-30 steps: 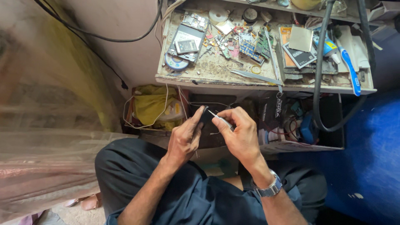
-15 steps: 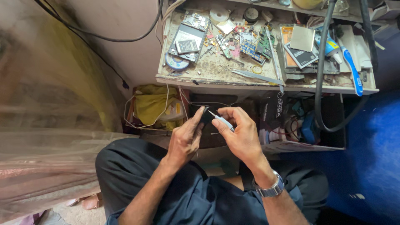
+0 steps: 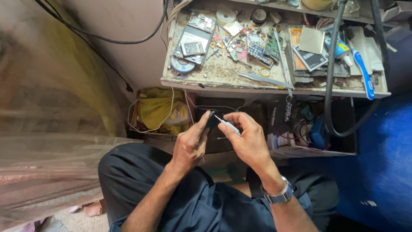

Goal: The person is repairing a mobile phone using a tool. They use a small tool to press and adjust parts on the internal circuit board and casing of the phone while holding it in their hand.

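Note:
My left hand (image 3: pixel 192 144) grips a small dark flat part (image 3: pixel 212 120) by its edge, held up in front of my lap. My right hand (image 3: pixel 247 139) pinches a thin metal tool with a pale tip (image 3: pixel 227 125), and that tip touches the dark part. A metal wristwatch (image 3: pixel 279 195) sits on my right wrist. Both hands hover just below the front edge of a low workbench (image 3: pixel 223 83). I sit with knees in dark trousers.
The workbench holds several circuit boards (image 3: pixel 257 47), an opened phone (image 3: pixel 193 41), tape rolls, tweezers (image 3: pixel 264 80) and a blue-handled tool (image 3: pixel 362 73). A thick black hose (image 3: pixel 328 86) loops down at right. A yellow bag (image 3: pixel 156 109) lies under the bench. Clear plastic sheeting (image 3: pixel 47 163) hangs at left.
Both hands have stayed close together on the dark part. The tool tip has shifted slightly against it; the view has barely drifted.

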